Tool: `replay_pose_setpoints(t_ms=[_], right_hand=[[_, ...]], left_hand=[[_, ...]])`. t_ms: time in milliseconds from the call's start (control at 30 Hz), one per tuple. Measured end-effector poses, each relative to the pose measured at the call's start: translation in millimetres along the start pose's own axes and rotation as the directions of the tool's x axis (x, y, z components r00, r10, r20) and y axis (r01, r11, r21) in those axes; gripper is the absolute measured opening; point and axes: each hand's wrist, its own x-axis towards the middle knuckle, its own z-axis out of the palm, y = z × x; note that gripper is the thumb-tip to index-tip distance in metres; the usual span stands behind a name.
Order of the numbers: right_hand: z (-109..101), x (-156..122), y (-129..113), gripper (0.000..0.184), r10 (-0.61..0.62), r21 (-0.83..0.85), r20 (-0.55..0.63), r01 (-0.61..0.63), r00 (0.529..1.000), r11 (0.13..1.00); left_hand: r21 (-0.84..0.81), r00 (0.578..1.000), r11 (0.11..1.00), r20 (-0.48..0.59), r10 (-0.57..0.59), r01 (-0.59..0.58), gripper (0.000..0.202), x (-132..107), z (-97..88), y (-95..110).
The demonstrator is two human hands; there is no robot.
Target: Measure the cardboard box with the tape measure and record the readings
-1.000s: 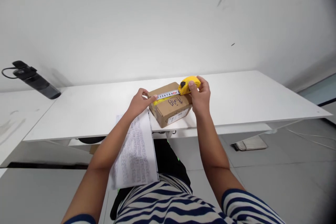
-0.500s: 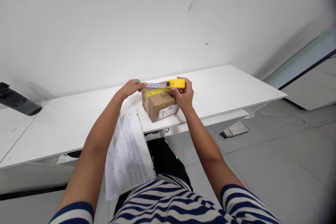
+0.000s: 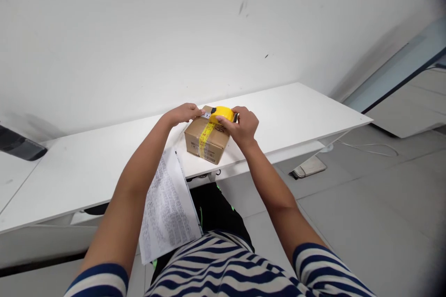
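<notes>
A small cardboard box with yellow printed tape across its top and front stands near the front edge of the white table. Over its top, my right hand grips the yellow case of a tape measure. Only a short stretch of the white blade shows out of the case. My left hand is closed on the blade's end at the box's far left part, thumb and fingers pinched together.
Printed sheets of paper hang over the table's front edge by my lap. A dark object lies at the far left. The white wall rises directly behind the table. A pale cable runs along the floor at right.
The box has been turned so a different side faces me. The blade has drawn back into its case, and my hands have come closer together.
</notes>
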Motion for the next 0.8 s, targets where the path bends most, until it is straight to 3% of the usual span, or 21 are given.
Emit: replay_pose_setpoints(t_ms=[200,333,467,700,800], right_hand=[[-45,-1,10,0.063,0.14,0.144,-0.082,-0.127,0.987,0.981],[-66,-8,20,0.056,0.066,0.086,-0.041,-0.063,0.997,0.994],[-64,-14,16,0.048,-0.005,0.04,0.004,0.005,1.0,0.999],[-55,-13,9,0.052,0.057,0.066,0.006,-0.058,0.998,0.996],[-52,-19,9,0.056,0.054,0.099,0.041,-0.058,0.998,0.993]], left_hand=[[-0.085,0.992,0.989,0.049,-0.117,0.12,0.044,-5,-7.3,-2],[-0.1,0.987,0.982,0.006,-0.163,0.162,0.043,-2,-3.8,-15],[-0.105,0.981,0.98,-0.085,-0.176,0.167,0.051,4,6.1,-27],[-0.245,0.984,0.956,-0.035,-0.176,0.162,0.063,7,18.4,-37],[-0.256,0.981,0.955,-0.08,-0.178,0.152,0.062,5,23.0,-37]])
